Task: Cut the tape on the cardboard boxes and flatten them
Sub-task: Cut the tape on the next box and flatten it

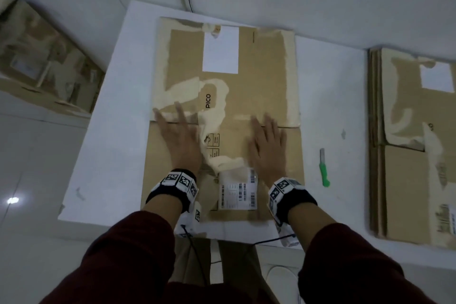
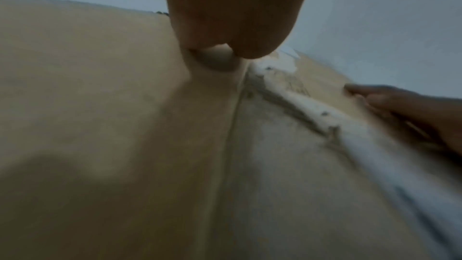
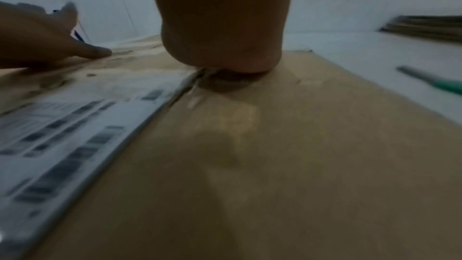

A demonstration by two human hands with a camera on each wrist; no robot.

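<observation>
Both hands, left hand (image 1: 179,137) and right hand (image 1: 267,147), press palm-down with fingers straight on the flattened brown cardboard box (image 1: 259,86) lying mid-counter on the white counter (image 1: 330,96), green-handled cutter (image 1: 324,168) lying apart toward its right edge.

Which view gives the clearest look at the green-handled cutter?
The head view: the green-handled cutter lies whole on the white table, right of the flattened box. The right wrist view catches it blurred at the frame edge; the left wrist view doesn't show it.
</observation>
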